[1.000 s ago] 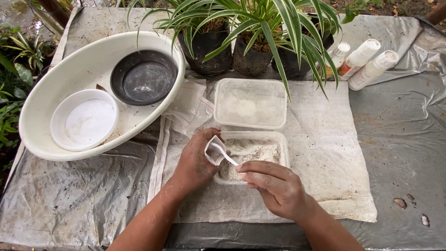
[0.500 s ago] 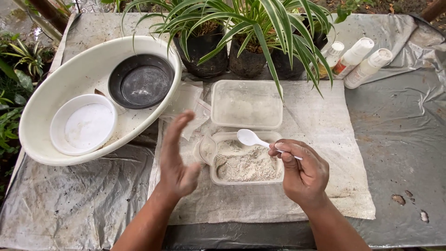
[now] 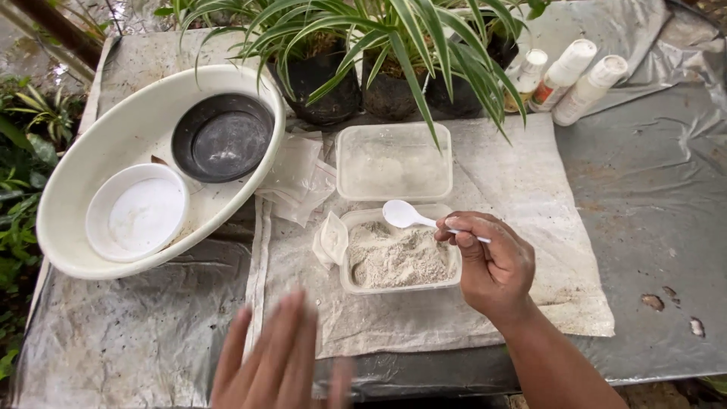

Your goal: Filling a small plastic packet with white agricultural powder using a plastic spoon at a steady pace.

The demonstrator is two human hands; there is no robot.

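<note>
Your left hand [image 3: 276, 356] has let go of the small bag [image 3: 331, 238] and pulled back near, fingers spread and empty; your right hand [image 3: 492, 261] pinches the white spoon [image 3: 405, 215] over the powder tub [image 3: 397, 257].

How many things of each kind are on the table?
Clear plastic tubs: 2 (powder tub, empty tub)
White spoon: 1, in right hand
White bottles: 3
Small bags: at least 2
Oval basin: 1
Round dishes inside the basin: 2 (black dish, white dish)
Potted plants: 3
Total: 14
</note>
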